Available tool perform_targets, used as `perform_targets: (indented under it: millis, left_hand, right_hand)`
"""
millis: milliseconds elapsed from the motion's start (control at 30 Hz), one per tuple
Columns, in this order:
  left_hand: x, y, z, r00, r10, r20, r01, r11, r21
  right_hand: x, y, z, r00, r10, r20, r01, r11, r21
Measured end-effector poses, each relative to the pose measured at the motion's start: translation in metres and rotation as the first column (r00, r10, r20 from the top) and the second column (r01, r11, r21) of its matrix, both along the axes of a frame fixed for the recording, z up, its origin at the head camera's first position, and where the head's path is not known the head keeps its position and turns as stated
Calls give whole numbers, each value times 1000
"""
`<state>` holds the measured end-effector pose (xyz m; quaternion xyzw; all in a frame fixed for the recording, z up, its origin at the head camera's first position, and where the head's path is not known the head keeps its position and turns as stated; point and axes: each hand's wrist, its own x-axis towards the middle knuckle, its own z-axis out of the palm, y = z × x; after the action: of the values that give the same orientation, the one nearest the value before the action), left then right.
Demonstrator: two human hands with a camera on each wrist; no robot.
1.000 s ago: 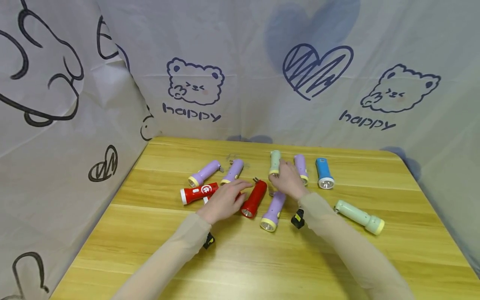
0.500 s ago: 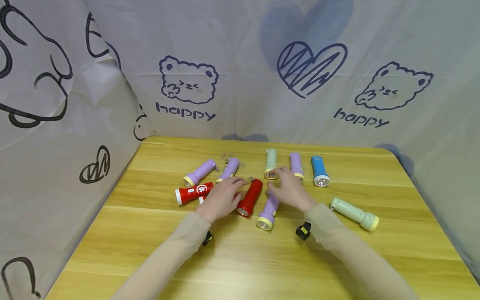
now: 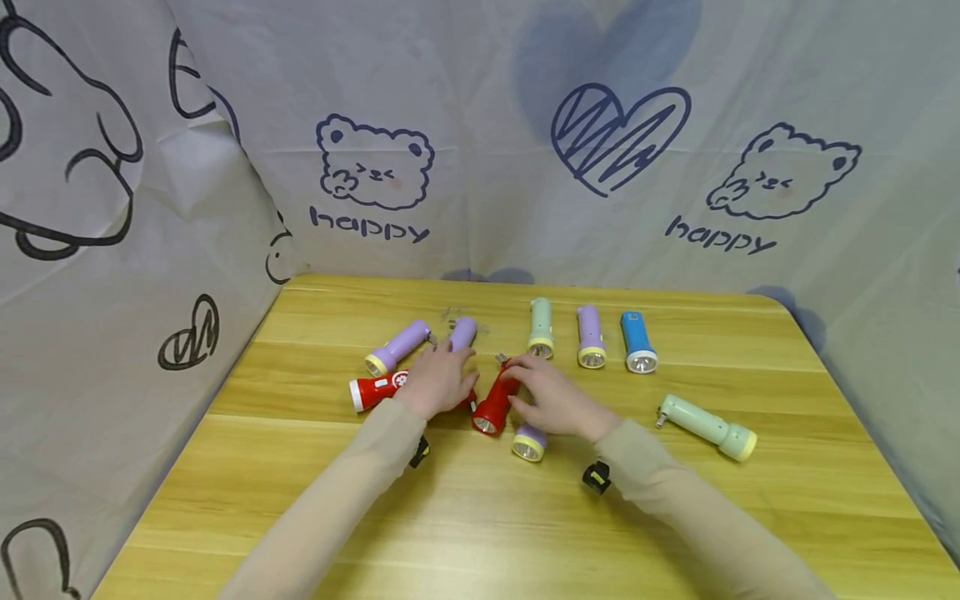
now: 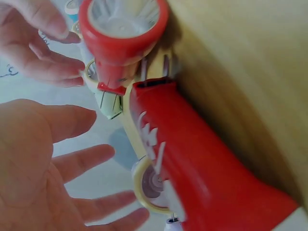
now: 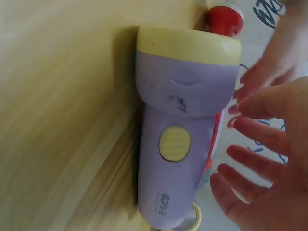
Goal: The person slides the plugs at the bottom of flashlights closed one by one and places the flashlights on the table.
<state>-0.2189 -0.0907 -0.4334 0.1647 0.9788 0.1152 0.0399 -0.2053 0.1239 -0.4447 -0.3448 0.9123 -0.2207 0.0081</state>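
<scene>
My left hand [image 3: 435, 383], fingers spread apart and thumb out, hovers over a red flashlight [image 4: 192, 154] with white print, mostly hidden beneath it in the head view. Just right of it lies a plain red flashlight [image 3: 489, 414], lens toward me. My right hand [image 3: 558, 402] reaches over that one's upper end, its fingers loosely bent. Below the right palm, a purple flashlight [image 5: 183, 125] with a yellow head and switch lies on the table. Another red flashlight [image 3: 367, 392] with a white head sits left of the left hand.
Two purple flashlights [image 3: 401, 346] [image 3: 465, 331] lie behind the left hand. Along the back are a green flashlight [image 3: 541, 325], a purple flashlight [image 3: 589, 329] and a blue flashlight [image 3: 636, 337]. Another green flashlight [image 3: 701, 422] lies at right. Printed cloth [image 3: 495, 200] hangs behind the table.
My right hand has left the green flashlight at the back and come left and nearer, over the plain red one. My left hand has shifted slightly left and back.
</scene>
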Motion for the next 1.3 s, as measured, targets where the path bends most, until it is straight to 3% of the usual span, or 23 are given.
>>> perform_targets:
  millis: [300,700,900,1300]
  left_hand:
    - [-16,3,13,992,36,124,-27,997,-71]
    - [-32,3,19,967,12,254,5,998,-64]
    - [-38,4,19,961,12,276,10,997,-80]
    - [-43,4,15,949,0,315,19,998,-59]
  right_hand:
    - [1,-9,-4,991,135,-5,-134,989,66]
    - [3,-20,-4,992,127,-14,-124,986,115]
    - [5,-22,-5,986,162,-28,-157,979,126]
    - [14,-19,-2,988,155,13,-156,977,145]
